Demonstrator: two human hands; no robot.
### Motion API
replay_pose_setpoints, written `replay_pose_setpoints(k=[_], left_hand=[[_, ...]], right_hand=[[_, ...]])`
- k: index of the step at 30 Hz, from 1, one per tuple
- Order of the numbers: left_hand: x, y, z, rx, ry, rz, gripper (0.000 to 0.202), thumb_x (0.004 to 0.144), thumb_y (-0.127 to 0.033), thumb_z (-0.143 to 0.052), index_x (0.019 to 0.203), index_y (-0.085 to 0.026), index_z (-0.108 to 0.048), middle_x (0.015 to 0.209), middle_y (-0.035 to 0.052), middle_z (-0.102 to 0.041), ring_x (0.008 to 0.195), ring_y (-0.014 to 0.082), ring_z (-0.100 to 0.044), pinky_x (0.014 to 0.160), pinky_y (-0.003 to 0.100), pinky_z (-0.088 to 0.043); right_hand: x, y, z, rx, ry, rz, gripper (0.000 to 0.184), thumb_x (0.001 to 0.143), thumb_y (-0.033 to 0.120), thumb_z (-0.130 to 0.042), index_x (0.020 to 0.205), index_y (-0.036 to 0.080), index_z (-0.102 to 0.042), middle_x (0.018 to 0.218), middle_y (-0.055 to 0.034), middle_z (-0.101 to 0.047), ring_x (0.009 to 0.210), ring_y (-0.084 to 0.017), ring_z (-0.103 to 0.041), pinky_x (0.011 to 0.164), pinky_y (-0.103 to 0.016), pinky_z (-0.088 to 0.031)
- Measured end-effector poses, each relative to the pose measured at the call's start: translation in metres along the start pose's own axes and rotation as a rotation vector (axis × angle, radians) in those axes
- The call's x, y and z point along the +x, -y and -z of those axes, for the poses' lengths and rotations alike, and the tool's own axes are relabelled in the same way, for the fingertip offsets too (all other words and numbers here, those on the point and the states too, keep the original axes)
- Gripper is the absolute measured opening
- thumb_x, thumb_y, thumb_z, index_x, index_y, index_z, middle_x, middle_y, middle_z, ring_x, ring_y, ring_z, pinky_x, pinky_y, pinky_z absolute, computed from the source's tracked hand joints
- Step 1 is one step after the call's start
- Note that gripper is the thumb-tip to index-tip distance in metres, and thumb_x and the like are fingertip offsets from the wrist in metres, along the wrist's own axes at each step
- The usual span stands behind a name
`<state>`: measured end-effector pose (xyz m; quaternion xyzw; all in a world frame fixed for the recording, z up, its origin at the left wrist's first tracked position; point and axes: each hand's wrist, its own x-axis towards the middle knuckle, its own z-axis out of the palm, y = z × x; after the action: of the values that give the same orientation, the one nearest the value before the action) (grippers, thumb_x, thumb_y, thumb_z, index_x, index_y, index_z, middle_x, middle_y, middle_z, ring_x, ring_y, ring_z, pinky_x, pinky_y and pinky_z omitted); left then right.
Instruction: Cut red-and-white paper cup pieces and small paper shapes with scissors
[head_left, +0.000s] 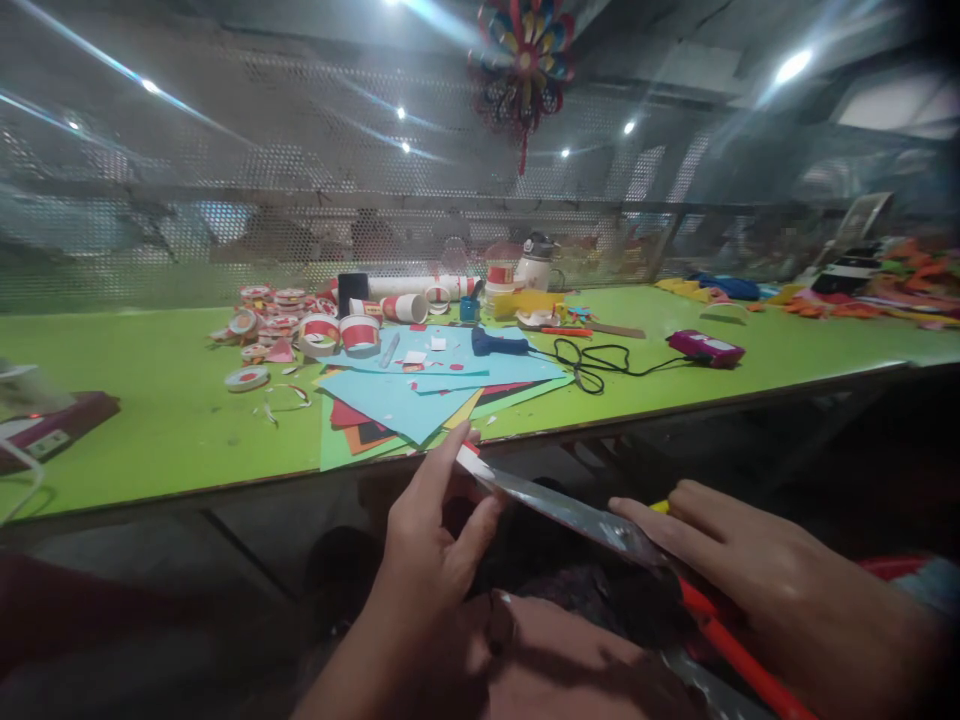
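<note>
Green table [150,420], scissors blade [570,515] between fingers [450,470]

Left hand [431,540] pinches with thumb and forefinger (other fingers curled); right hand [750,565] lies flat, palm down.

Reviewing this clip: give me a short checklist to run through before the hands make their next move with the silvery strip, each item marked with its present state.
1. Left hand pinching the end of the silvery strip: ok.
2. Right hand resting on the strip's other end: ok.
3. Strip held below the green table edge, apart from the coloured paper sheets: ok.
4. Red-handled tool under the right hand, grip secure: cannot tell.
5. Glue gun lying on the sheets, out of both hands: ok.
6. Strip flat, not creased: cannot tell.
</note>
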<state>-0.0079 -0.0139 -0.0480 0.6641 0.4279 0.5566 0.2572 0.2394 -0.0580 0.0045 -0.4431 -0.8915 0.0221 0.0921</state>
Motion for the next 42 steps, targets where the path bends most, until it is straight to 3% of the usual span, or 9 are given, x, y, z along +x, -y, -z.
replay_pose_setpoints(k=[13,19,28,42], left_hand=[[-0.003,-0.005,-0.002,0.012,-0.011,-0.035,0.054,0.083,-0.027,-0.056,0.134,-0.021,-0.040,0.122,0.0107,-0.059,0.092,0.0199,-0.064,0.081,0.032,-0.052],[-0.004,-0.008,-0.003,0.020,-0.048,-0.033,0.055,0.083,-0.027,-0.057,0.135,-0.021,-0.040,0.122,0.0102,-0.059,0.092,0.0198,-0.063,0.081,0.032,-0.052],[-0.004,-0.008,-0.002,0.018,-0.036,-0.030,0.056,0.083,-0.028,-0.057,0.135,-0.020,-0.039,0.119,0.0109,-0.060,0.089,0.0196,-0.064,0.080,0.033,-0.052],[-0.004,-0.006,-0.005,-0.054,-0.071,-0.009,0.056,0.083,-0.028,-0.057,0.135,-0.022,-0.039,0.119,0.0109,-0.059,0.087,0.0197,-0.064,0.079,0.034,-0.054]], right_hand=[[-0.001,0.005,0.002,0.010,0.004,0.003,0.049,0.084,0.011,-0.053,0.131,0.017,-0.039,0.084,-0.0049,-0.055,0.068,-0.020,-0.060,0.057,-0.035,-0.050],[-0.003,0.009,0.002,-0.008,-0.004,-0.011,0.055,0.080,0.008,-0.059,0.130,0.018,-0.038,0.085,-0.0034,-0.053,0.070,-0.019,-0.059,0.058,-0.033,-0.049],[-0.010,0.000,-0.009,-0.081,-0.029,-0.008,0.057,0.080,0.006,-0.048,0.134,0.018,-0.036,0.087,-0.0072,-0.057,0.071,-0.024,-0.062,0.058,-0.039,-0.051],[-0.007,0.003,-0.009,-0.020,-0.002,-0.021,0.055,0.080,0.009,-0.055,0.132,0.019,-0.039,0.086,-0.0066,-0.060,0.071,-0.022,-0.062,0.060,-0.036,-0.051]])
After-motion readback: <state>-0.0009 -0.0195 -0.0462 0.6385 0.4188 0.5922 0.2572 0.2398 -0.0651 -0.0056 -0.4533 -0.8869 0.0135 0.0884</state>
